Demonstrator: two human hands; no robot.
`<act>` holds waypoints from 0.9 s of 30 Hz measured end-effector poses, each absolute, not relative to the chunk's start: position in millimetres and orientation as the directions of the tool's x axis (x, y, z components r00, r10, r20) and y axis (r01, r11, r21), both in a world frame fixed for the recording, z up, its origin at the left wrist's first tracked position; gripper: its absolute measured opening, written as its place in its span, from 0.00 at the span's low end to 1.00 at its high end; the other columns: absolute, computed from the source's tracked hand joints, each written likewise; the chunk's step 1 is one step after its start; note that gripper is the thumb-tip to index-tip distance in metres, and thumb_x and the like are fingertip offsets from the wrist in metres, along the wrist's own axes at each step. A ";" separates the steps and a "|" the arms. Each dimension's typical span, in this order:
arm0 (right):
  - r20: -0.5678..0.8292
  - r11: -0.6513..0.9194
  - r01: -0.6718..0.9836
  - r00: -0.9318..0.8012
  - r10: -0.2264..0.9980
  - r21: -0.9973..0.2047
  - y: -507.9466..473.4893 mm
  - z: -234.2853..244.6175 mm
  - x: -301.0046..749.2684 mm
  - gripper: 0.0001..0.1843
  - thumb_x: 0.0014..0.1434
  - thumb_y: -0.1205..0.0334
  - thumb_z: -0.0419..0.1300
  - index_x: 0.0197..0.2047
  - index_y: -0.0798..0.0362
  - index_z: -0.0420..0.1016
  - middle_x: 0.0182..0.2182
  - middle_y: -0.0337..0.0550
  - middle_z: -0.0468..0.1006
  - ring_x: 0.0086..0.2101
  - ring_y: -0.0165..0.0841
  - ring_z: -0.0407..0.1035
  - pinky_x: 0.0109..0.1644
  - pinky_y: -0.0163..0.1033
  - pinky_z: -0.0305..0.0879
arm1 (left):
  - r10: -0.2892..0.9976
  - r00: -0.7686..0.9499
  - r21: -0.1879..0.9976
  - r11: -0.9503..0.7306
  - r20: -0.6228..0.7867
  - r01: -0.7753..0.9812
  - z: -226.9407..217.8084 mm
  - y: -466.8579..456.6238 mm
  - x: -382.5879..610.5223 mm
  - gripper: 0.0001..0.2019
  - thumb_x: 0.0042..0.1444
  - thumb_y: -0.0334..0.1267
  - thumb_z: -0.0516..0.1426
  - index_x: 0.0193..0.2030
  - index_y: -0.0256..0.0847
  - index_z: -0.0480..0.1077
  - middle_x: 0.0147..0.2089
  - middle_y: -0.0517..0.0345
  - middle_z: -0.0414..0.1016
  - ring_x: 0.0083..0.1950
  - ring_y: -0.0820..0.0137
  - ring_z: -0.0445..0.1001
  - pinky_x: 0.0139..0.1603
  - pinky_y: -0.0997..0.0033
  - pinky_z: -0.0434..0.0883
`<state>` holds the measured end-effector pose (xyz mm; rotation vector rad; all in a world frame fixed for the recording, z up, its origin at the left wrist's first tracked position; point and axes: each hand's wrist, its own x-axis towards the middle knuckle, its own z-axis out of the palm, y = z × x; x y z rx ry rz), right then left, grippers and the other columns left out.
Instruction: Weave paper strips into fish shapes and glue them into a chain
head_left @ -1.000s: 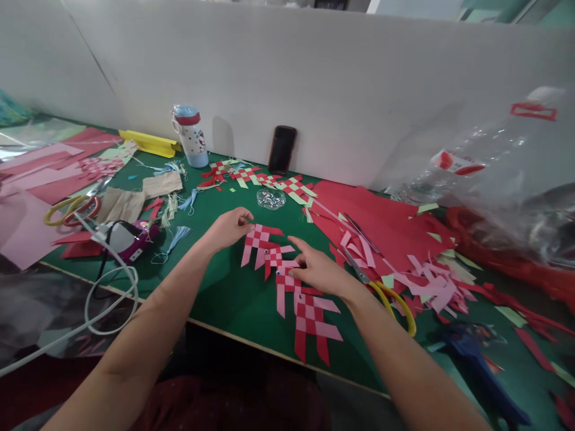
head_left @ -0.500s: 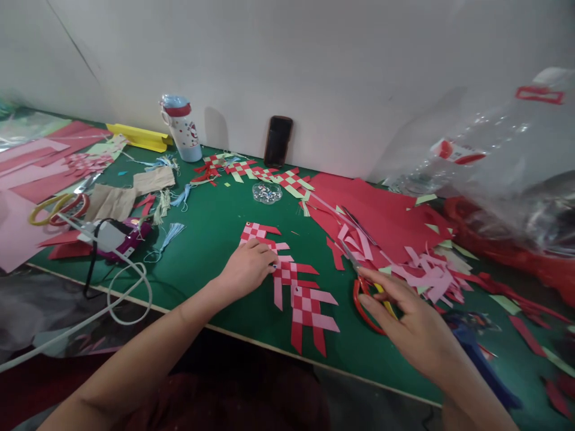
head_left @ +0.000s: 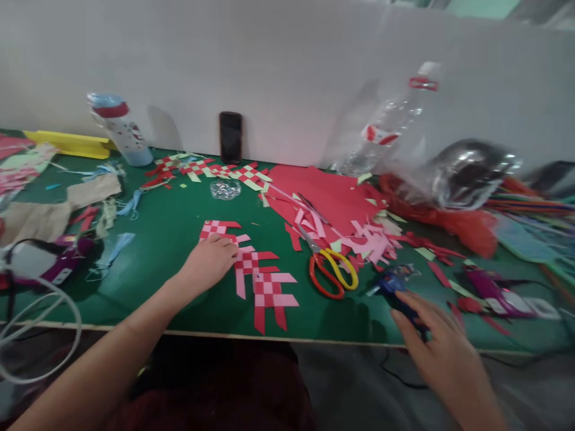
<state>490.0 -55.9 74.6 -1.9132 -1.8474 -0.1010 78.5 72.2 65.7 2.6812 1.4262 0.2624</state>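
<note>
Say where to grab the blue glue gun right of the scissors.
Grip the blue glue gun by its handle, the end nearest the front of the table, coming from the front right, where the right hand is. It lies flat, pale tip apparently pointing left toward the scissors.

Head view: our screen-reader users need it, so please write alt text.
A person's left hand rests on woven red-and-pink paper pieces on a green table, while the right hand reaches a blue glue gun. Red-and-yellow scissors lie between them, beside paper scraps.
</note>
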 end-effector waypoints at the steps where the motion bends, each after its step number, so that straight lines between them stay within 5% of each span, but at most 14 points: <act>1: 0.398 0.023 0.969 0.079 0.914 -0.246 -57.7 73.8 492.4 0.26 0.62 0.42 0.48 0.50 0.52 0.73 0.47 0.53 0.77 0.48 0.46 0.70 0.54 0.55 0.65 | 0.819 0.563 0.161 -0.573 0.109 0.803 66.2 73.7 78.2 0.14 0.64 0.34 0.47 0.38 0.36 0.74 0.41 0.48 0.77 0.47 0.60 0.71 0.53 0.56 0.64; 10: 0.343 -0.154 0.983 0.178 0.922 -0.097 -51.1 47.1 523.4 0.28 0.61 0.47 0.45 0.54 0.56 0.69 0.47 0.57 0.75 0.50 0.50 0.68 0.55 0.57 0.61 | 0.816 0.569 0.265 -0.572 0.095 0.776 75.7 77.1 78.4 0.11 0.60 0.35 0.50 0.31 0.41 0.72 0.36 0.54 0.76 0.42 0.64 0.70 0.46 0.63 0.65; 17: 0.280 -0.260 0.960 0.280 0.918 -0.107 -35.8 34.2 543.9 0.34 0.57 0.39 0.47 0.55 0.54 0.69 0.41 0.57 0.76 0.44 0.55 0.69 0.45 0.56 0.66 | 0.946 0.323 0.631 -0.263 0.021 0.730 84.8 68.7 69.1 0.06 0.57 0.38 0.55 0.31 0.43 0.71 0.34 0.61 0.75 0.33 0.71 0.70 0.34 0.71 0.64; 22: 0.188 -0.317 0.943 0.331 0.925 -0.101 -32.3 33.9 551.4 0.35 0.56 0.38 0.48 0.56 0.55 0.69 0.35 0.55 0.78 0.36 0.54 0.72 0.40 0.57 0.67 | 0.978 0.195 0.961 0.023 -0.080 0.277 80.0 57.1 65.3 0.08 0.53 0.41 0.61 0.33 0.39 0.70 0.30 0.61 0.74 0.31 0.74 0.71 0.35 0.72 0.68; 27: 0.200 -0.391 0.908 0.416 0.887 -0.153 -30.8 52.8 529.1 0.36 0.61 0.45 0.39 0.62 0.60 0.63 0.48 0.65 0.73 0.47 0.57 0.69 0.47 0.59 0.65 | 0.964 0.189 0.976 0.202 -0.184 -0.080 71.8 42.7 71.4 0.09 0.51 0.39 0.65 0.32 0.39 0.69 0.31 0.61 0.74 0.33 0.74 0.74 0.36 0.72 0.72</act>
